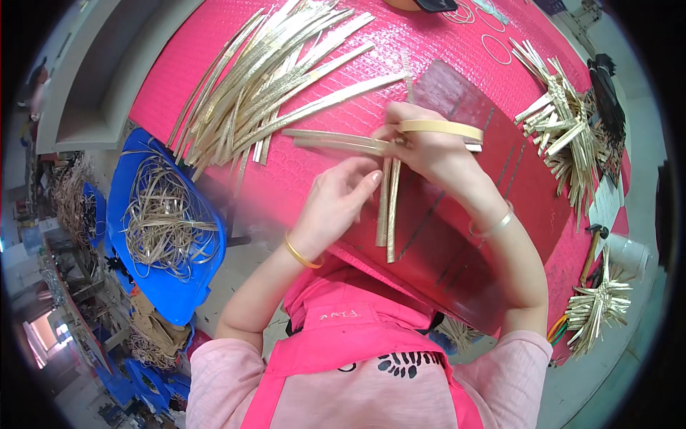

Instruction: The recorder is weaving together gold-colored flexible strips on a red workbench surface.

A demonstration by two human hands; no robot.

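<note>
Pinched in the fingers of my right hand (pixel 429 146) is a small cross of flat gold strips (pixel 386 207), with pairs of strips running left and down toward me. A pale yellow, smoother-looking strip (pixel 443 129) curves across the back of this hand. My left hand (pixel 336 200) hovers just left of the crossing. Its thumb and fingers are bent but apart, with nothing visible between them. Under the right hand lies a dark red board (pixel 464 222) with dark lines on it. The exact point where the strips interlace is partly hidden by the right fingers.
Loose gold strips (pixel 264 79) lie fanned at the far left of the pink-covered table (pixel 336 107). Woven strip bundles (pixel 572 129) sit at the right, near a hammer (pixel 592 254). A blue sack (pixel 153 279) of tangled strips stands left of the table. Rubber bands (pixel 496 50) lie at the back.
</note>
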